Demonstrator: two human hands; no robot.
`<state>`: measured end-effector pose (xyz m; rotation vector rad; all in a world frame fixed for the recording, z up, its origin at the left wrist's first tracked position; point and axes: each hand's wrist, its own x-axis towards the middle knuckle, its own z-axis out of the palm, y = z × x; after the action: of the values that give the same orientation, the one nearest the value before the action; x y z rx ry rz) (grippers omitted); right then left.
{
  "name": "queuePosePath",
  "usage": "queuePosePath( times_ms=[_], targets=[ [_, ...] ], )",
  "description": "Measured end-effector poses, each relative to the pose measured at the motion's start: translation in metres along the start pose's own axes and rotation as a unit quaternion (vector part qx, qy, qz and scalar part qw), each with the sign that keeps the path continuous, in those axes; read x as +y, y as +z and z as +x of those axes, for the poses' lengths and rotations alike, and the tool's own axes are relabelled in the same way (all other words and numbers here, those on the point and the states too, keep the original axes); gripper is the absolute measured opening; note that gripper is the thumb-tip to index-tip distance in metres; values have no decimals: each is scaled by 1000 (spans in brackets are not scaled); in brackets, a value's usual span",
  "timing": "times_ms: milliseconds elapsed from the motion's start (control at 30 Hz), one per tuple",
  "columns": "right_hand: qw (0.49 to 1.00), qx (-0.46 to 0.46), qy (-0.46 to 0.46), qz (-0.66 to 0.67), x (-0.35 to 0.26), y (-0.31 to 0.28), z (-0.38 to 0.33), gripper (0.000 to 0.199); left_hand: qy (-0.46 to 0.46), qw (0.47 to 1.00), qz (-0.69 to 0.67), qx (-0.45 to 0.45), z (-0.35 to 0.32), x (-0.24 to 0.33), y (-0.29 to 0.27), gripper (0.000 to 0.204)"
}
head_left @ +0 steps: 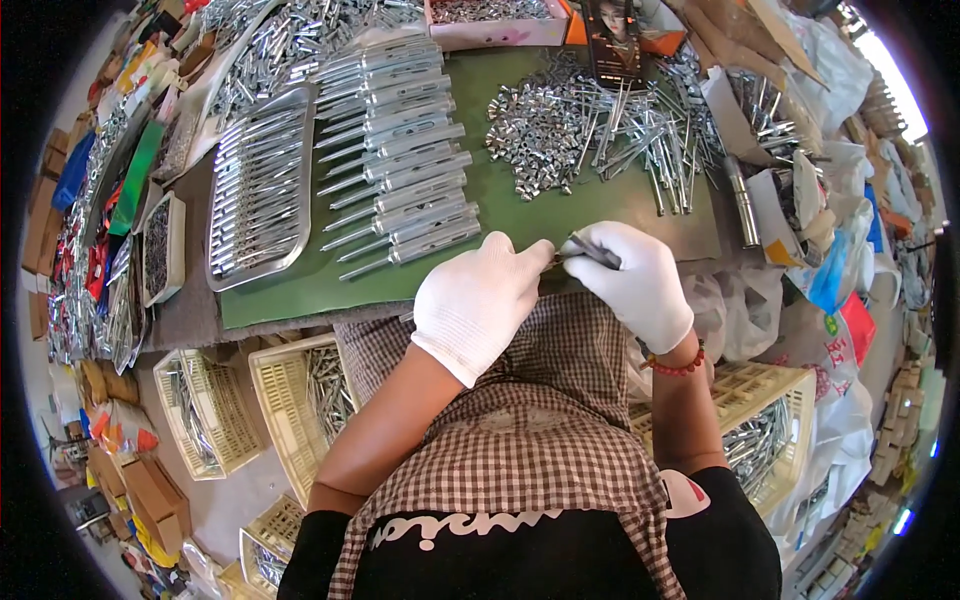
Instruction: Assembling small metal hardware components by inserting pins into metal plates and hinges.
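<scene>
Both my hands wear white gloves and meet over the near edge of the green work mat (pixel 270 305). My left hand (pixel 478 305) is closed, thumb and forefinger pinched together; the tip of a slim metal rod (pixel 406 317) pokes out on its left side, the rest covered by the glove. In my right hand (pixel 640 280) a short grey metal tube (pixel 594 250) is gripped between the fingers, its end close to the left fingertips. Just beyond my left hand lies a row of metal tubes with thin rods (pixel 400 180), stacked side by side.
A metal tray (pixel 303 225) of slim rods stands at the left. Small metal sleeves (pixel 540 135) and loose pins (pixel 670 150) are heaped on the far right of the mat. Plastic crates (pixel 270 375) of metal parts flank my lap. A thicker metal tube (pixel 741 200) lies at the right.
</scene>
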<state>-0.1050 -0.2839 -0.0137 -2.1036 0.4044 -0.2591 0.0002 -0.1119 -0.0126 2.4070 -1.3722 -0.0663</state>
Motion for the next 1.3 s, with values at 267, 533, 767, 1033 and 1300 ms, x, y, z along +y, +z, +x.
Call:
queuePosePath(
  times_ms=[267, 533, 767, 1033, 1300],
  targets=[
    [985, 70, -78, -138, -5, 12, 2, 16, 1, 1000, -5, 0, -1, -1, 1, 25],
    [980, 104, -76, -151, 0, 7, 16, 17, 11, 1000, -17, 7, 0, -3, 1, 21],
    [952, 131, -82, -264, 14, 12, 48, 15, -1, 1000, -18, -10, 0, -3, 2, 23],
    [918, 13, -100, -383, -5, 0, 35, 12, 3, 1000, -18, -13, 1, -3, 0, 22],
    [986, 9, -111, -122, -5, -6, 12, 14, 3, 1000, -10, -8, 1, -3, 0, 21]
  ],
)
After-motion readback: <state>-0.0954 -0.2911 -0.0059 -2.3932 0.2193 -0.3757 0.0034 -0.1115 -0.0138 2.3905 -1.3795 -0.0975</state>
